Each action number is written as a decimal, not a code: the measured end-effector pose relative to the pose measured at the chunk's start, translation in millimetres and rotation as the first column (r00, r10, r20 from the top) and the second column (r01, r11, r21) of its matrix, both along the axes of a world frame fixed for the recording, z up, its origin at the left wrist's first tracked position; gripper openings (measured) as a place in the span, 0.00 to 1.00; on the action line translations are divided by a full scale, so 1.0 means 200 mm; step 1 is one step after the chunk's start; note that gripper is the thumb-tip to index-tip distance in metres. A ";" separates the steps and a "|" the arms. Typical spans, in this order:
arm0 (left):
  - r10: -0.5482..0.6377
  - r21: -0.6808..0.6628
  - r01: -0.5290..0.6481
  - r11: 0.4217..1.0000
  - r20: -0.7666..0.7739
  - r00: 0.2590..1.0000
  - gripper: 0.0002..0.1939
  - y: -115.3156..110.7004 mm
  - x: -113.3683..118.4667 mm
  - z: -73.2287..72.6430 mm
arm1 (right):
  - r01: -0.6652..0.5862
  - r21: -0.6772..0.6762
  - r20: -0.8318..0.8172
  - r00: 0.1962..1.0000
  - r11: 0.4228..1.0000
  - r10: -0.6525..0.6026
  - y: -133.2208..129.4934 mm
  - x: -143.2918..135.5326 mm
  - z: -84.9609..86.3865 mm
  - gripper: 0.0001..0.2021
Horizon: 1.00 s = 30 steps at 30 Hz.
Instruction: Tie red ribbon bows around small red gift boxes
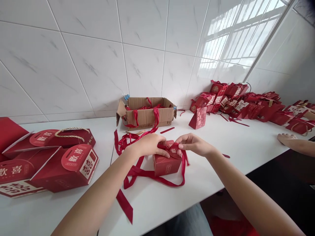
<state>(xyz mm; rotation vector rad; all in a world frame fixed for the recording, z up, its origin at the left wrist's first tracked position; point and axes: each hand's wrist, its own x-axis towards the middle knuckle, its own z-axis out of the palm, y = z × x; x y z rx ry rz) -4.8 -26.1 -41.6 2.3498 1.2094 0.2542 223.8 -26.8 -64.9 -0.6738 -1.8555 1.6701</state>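
Observation:
A small red gift box (167, 166) stands on the white table in front of me. My left hand (155, 146) lies over its top left side, thumb and fingers closed on the dark red ribbon (172, 184) at the box's top. At the top right, my right hand (193, 144) pinches the same ribbon between thumb and fingertips. One length of ribbon droops in a loop around the front of the box, and more lies tangled to the left. My fingers partly hide where the ribbon crosses the top.
Behind the box stands an open cardboard carton (150, 118) with ribbons hanging over its side. Larger red boxes (61, 167) lie at the left. Many small ribboned boxes (231, 101) are piled against the tiled wall at right. Another person's hand (286, 139) rests on the table's right.

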 end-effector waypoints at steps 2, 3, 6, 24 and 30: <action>0.038 0.018 -0.038 0.999 0.003 0.999 0.23 0.00 0.00 0.00 | 0.015 0.030 -0.095 0.995 0.999 -0.012 0.06 -0.04 -0.02 0.10; 0.061 0.036 -0.061 0.997 0.007 0.998 0.22 0.00 0.00 -0.01 | 0.028 0.046 -0.122 0.992 0.999 -0.022 0.09 -0.06 -0.03 0.10; 0.130 0.088 -0.131 0.987 0.022 0.991 0.22 0.01 -0.01 -0.01 | 0.065 0.073 -0.176 0.983 0.995 -0.052 0.18 -0.11 -0.06 0.11; 0.150 0.223 -0.162 0.961 0.070 0.986 0.19 0.02 -0.01 0.01 | 0.105 0.045 -0.212 0.973 0.994 -0.093 0.12 -0.12 -0.12 0.17; 0.160 0.375 -0.209 0.903 0.159 0.974 0.08 0.03 0.03 0.00 | 0.160 0.043 -0.141 0.978 0.986 -0.153 0.08 -0.15 -0.10 0.13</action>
